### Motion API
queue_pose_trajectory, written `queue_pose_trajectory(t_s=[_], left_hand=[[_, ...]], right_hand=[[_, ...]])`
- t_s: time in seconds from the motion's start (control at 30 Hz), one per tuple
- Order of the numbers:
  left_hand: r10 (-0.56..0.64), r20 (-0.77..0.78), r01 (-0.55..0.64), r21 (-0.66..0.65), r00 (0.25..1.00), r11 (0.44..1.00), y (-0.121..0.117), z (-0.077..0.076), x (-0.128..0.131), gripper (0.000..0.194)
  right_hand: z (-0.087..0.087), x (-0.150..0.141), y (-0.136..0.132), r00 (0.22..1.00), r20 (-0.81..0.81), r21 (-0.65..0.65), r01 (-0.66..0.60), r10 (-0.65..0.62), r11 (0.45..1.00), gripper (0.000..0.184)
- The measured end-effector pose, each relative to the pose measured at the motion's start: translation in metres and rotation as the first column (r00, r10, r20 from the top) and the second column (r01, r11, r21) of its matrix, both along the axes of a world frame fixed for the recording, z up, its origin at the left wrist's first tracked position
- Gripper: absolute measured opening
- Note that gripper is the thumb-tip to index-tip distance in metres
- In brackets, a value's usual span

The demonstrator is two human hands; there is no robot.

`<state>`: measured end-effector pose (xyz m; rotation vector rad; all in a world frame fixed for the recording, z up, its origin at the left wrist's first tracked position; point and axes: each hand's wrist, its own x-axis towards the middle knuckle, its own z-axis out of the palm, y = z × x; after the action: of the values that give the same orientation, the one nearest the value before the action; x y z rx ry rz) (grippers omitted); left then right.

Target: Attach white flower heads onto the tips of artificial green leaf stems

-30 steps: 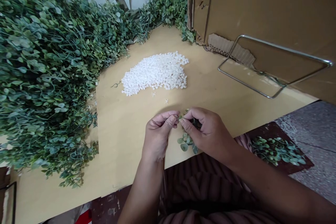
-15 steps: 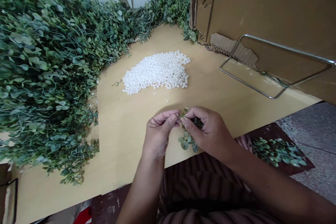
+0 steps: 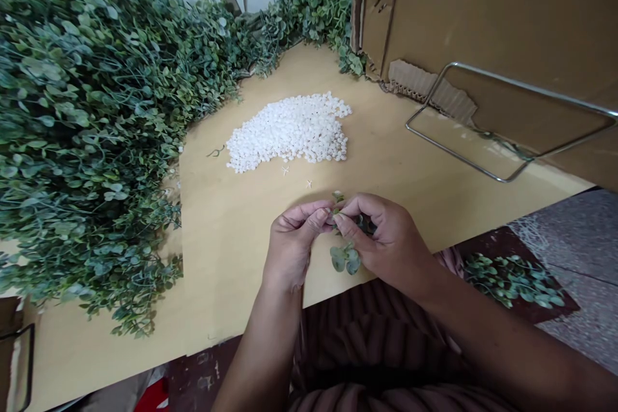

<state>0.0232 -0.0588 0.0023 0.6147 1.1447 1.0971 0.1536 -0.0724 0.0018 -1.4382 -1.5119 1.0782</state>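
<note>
My right hand pinches an artificial leaf sprig between thumb and forefinger; its green leaves show above and below the fingers. My left hand meets it, thumb and forefinger closed at the sprig's stem. What those left fingertips hold is too small to make out. Just beyond the hands lies a heap of small white plastic pieces. Two tiny white cross-shaped pieces lie apart between the heap and my hands.
A large mass of artificial foliage covers the left and back of the tan work surface. At the right stand a cardboard box and a bent metal wire frame. More leaf sprigs lie lower right; a dark green stem bit sits left of the heap.
The sprig has shifted slightly between my fingers, so more of its top leaves show above them. Both hands stay in almost the same place.
</note>
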Motion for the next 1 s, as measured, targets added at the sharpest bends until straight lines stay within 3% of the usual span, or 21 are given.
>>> queue_pose_trajectory(t_s=[0.57,1.0], left_hand=[[-0.023,-0.046,0.024,0.030,0.999,0.999,0.0003,0.0002,0.0003,0.021],[-0.022,-0.044,0.024,0.040,0.999,0.999,0.0001,-0.0022,0.0014,0.023]], right_hand=[[0.0027,0.0012,0.0000,1.000,0.022,-0.077,0.000,0.002,0.997,0.022],[0.0030,0.0037,0.0008,1.000,0.003,-0.062,-0.005,0.005,0.998,0.020]])
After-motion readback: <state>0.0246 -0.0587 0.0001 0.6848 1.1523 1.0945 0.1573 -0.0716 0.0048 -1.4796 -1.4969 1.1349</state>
